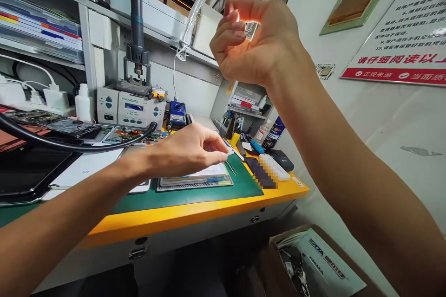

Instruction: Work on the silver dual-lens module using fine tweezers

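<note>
My right hand is raised high, its fingers curled in at the head of a gooseneck lamp. The lamp's bendable neck is wrapped in clear plastic, and its head is mostly hidden behind my hand. Bright light glows between my fingers. Lower down, my left hand hovers over a stack of notebooks or papers, fingers bent and thumb apart, with nothing visible in it. A pair of tweezers lies on the green mat beside the stack.
A hot air rework station stands at the back left, its handle hanging above. Phones and circuit boards crowd the left side. Tools and bottles line the right. A cardboard box sits below the yellow table edge.
</note>
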The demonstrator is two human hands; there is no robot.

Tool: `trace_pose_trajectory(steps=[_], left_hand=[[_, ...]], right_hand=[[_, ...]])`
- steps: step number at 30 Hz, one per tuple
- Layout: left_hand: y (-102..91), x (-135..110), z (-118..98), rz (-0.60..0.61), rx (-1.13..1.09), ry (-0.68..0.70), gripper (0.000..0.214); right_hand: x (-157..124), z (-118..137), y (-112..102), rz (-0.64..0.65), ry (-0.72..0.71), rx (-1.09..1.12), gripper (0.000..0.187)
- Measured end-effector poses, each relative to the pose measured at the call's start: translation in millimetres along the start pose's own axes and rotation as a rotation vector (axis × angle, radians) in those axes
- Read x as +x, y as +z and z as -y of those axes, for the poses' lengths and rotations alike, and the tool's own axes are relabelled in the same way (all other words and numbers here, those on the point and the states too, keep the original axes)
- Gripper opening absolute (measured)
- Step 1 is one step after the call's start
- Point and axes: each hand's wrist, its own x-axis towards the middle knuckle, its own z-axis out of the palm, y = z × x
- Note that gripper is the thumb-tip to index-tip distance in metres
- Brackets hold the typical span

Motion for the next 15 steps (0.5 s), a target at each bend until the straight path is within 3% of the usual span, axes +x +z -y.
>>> trace_pose_trajectory(steps=[8, 15], left_hand=[[14.9, 7, -21, -0.057, -0.164, 0.124, 0.019], [20.5, 10, -24, -0.045, -0.172, 0.163, 0.018]], right_hand=[[-9, 11, 14, -0.016, -0.03, -0.015, 0.013], [-13, 22, 21, 0.023, -0.024, -0.081, 0.01]])
